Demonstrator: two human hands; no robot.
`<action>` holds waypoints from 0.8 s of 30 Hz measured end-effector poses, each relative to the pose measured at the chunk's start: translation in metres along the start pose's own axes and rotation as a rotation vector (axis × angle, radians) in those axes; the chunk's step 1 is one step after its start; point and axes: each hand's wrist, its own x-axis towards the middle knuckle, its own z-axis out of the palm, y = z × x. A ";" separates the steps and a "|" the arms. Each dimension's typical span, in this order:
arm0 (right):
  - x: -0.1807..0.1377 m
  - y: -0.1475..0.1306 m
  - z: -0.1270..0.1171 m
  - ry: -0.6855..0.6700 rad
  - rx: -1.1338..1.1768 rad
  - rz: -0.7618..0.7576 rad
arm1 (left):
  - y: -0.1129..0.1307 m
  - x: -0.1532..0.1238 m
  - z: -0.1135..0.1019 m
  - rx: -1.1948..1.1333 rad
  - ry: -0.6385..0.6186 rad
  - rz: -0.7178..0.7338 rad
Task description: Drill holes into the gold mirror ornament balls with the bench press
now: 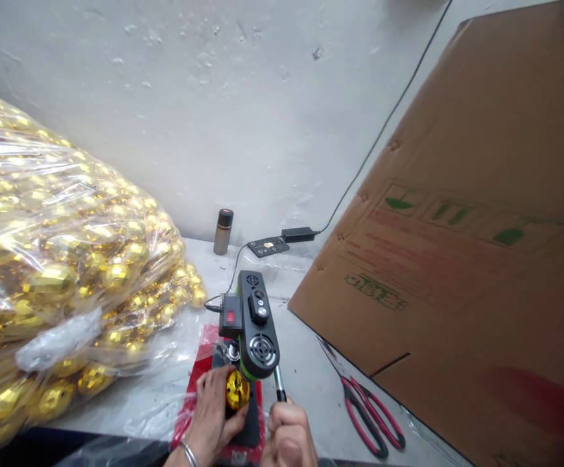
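Note:
Thumb and fingers of my left hand [214, 408] close around a shiny gold faceted ball [238, 390], at the front end of a black bench machine [257, 324]. My right hand [289, 431] is wrapped round the black grip of a metal lever [279, 383] on the machine's right side. The machine has two round vents, a small box with a red display [231, 316] on its left, and stands on a red mat [198, 376]. What lies under its head is partly hidden.
A clear plastic bag [58, 246] full of gold balls fills the left. Large cardboard box [437, 214] leans at the right, beside red-handled scissors [372, 415]. Near the wall are a dark-capped bottle [222, 233], a black patterned flat item [268, 246] and a corded power adapter [298, 234].

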 end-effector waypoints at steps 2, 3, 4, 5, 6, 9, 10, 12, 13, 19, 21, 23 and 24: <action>-0.001 0.000 0.002 0.038 0.003 -0.009 | -0.001 0.000 0.002 -0.011 0.004 -0.007; -0.002 0.000 0.003 0.059 0.000 -0.013 | -0.001 0.000 0.002 -0.017 0.007 -0.009; -0.002 -0.001 0.004 0.072 -0.006 -0.010 | -0.002 0.000 0.002 -0.025 0.010 -0.011; -0.002 -0.002 0.004 0.075 -0.014 0.001 | -0.002 0.000 0.002 -0.032 0.013 -0.011; -0.002 -0.002 0.005 0.072 -0.022 0.019 | -0.002 0.000 0.002 -0.039 0.014 -0.012; -0.001 -0.004 0.006 0.069 -0.026 0.052 | -0.002 0.000 0.001 -0.050 0.016 -0.013; -0.001 -0.005 0.006 0.084 -0.022 0.037 | -0.003 0.000 0.001 -0.051 0.018 -0.011; -0.001 -0.008 0.007 0.107 -0.016 0.022 | -0.003 0.000 0.001 -0.048 0.024 -0.001; -0.001 -0.009 0.007 0.110 -0.013 0.038 | -0.003 0.001 0.002 -0.044 0.028 0.004; -0.013 -0.003 0.010 0.101 -0.042 0.079 | -0.005 0.001 0.006 -0.017 0.049 0.006; -0.020 0.006 0.013 0.138 -0.038 0.003 | -0.006 0.001 0.006 -0.015 0.044 0.016; -0.028 0.012 0.015 0.151 -0.024 -0.020 | -0.006 0.001 0.007 -0.012 0.041 0.021; -0.030 0.013 0.015 0.142 -0.024 -0.007 | -0.006 0.001 0.006 -0.012 0.040 0.018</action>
